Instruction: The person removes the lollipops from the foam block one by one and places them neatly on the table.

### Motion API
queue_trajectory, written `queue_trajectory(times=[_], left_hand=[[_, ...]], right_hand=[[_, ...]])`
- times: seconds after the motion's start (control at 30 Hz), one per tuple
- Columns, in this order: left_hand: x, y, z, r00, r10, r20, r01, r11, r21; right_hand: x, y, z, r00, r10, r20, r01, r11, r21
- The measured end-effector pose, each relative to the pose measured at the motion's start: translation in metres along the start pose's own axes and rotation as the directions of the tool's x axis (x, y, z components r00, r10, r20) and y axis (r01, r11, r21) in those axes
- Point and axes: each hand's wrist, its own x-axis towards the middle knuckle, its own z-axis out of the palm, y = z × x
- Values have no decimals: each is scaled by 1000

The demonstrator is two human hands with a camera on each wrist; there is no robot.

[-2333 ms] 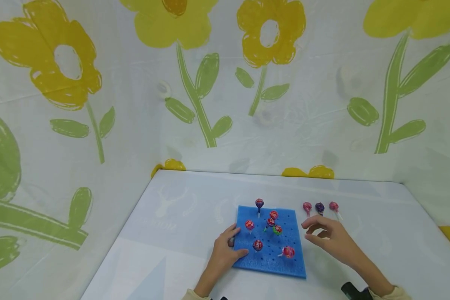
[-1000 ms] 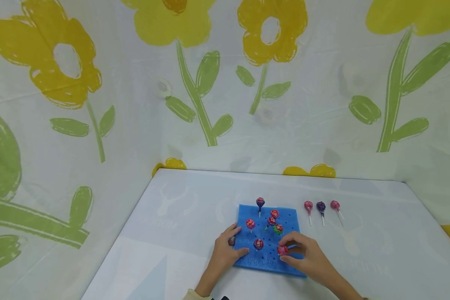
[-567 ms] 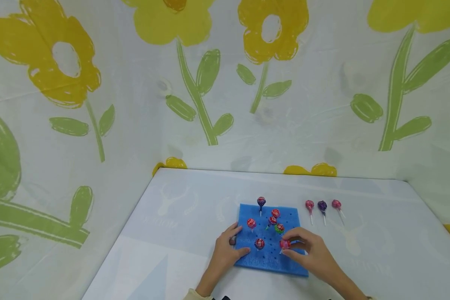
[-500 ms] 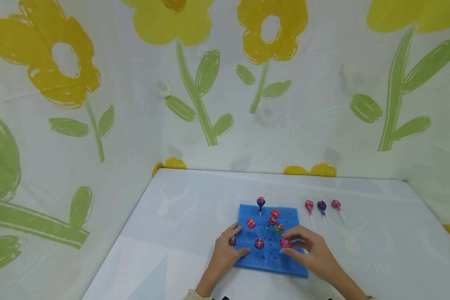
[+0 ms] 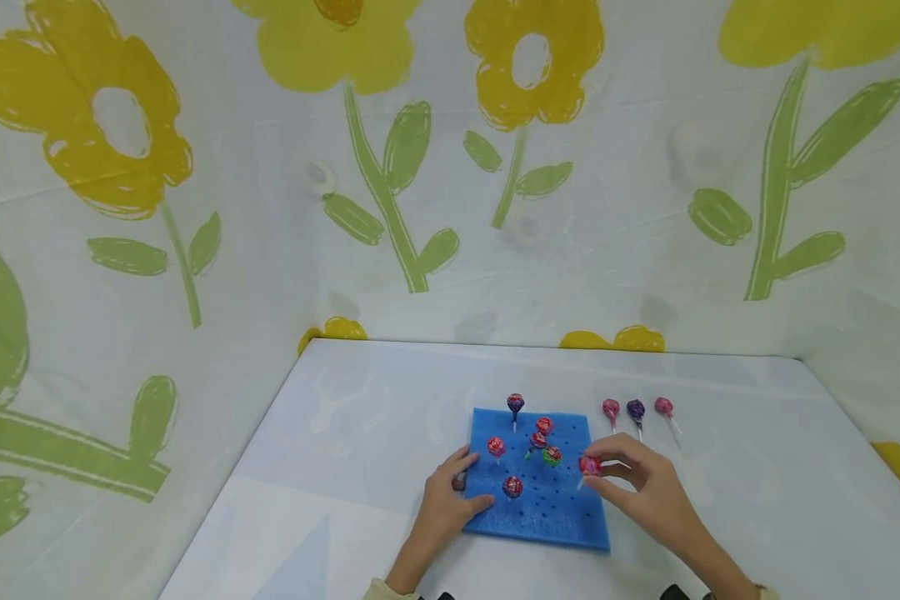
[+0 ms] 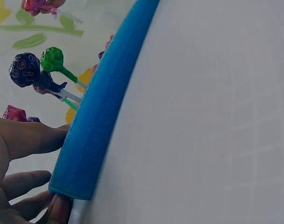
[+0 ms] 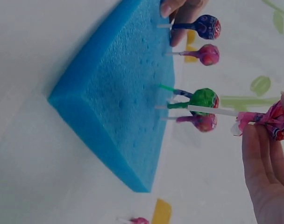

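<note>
My right hand (image 5: 648, 483) pinches a pink lollipop (image 5: 589, 466) by its wrapped head, above the right side of a blue foam block (image 5: 562, 527). In the right wrist view the white stick of this lollipop (image 7: 278, 122) points towards the block, apart from it. At the block's left edge my left hand (image 5: 444, 500) grips it, thumb on top and fingers along the side. Several lollipops stand in the foam: a purple one (image 5: 515, 402) at the back, a green one (image 5: 551, 456) amid a close group, a pink one (image 5: 497, 447) and a dark red one (image 5: 512, 487) nearer the left hand.
Right of the block, a pink lollipop (image 5: 611, 407), a purple lollipop (image 5: 636, 409) and another pink lollipop (image 5: 663, 406) lie in a row on the white table (image 5: 360, 433). A flower-printed curtain (image 5: 615, 275) encloses the table's back and sides. Small holes dot the foam.
My right hand has come from the right, pinched the tilted lollipop at the block's front right, and raised it off the foam, back and rightwards. The left hand has stayed on the block.
</note>
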Motion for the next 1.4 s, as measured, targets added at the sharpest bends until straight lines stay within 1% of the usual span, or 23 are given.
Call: queue_trajectory(times=[0.07, 0.17, 0.43, 0.63, 0.8, 0.97, 1.13, 1.27, 1.4], left_hand=[[0, -1, -1, 1000, 0, -3, 0, 1000, 0], [0, -2, -1, 1000, -1, -9, 1, 1000, 0], [0, -2, -3, 1000, -7, -15, 7, 1000, -2], [0, -1, -2, 1000, -7, -12, 7, 1000, -4], [0, 0, -3, 1000, -14, -11, 13, 1000, -4], [-1, 1, -4, 1000, -26, -17, 26, 1000, -12], [-2, 1, -4, 1000, -18, -12, 18, 999, -29], [-2, 2, -3, 1000, -14, -5, 14, 999, -30], [-2, 2, -1, 1000, -28, -4, 28, 999, -26]], right_hand=[[1, 1, -3, 1000, -23, -8, 23, 1000, -14], [2, 1, -7, 999, -26, -25, 25, 999, -48], [5, -2, -14, 995, 42, -88, -55, 986, -154], [7, 1, -23, 992, 35, -120, -56, 983, -174], [8, 2, -31, 988, 53, -147, -81, 978, -192], [9, 3, -38, 983, 42, -179, -84, 968, -238], [10, 8, -46, 976, 49, -212, -106, 958, -265], [11, 11, -55, 971, 43, -237, -107, 959, -262], [16, 12, -65, 966, 34, -256, -103, 960, -260]])
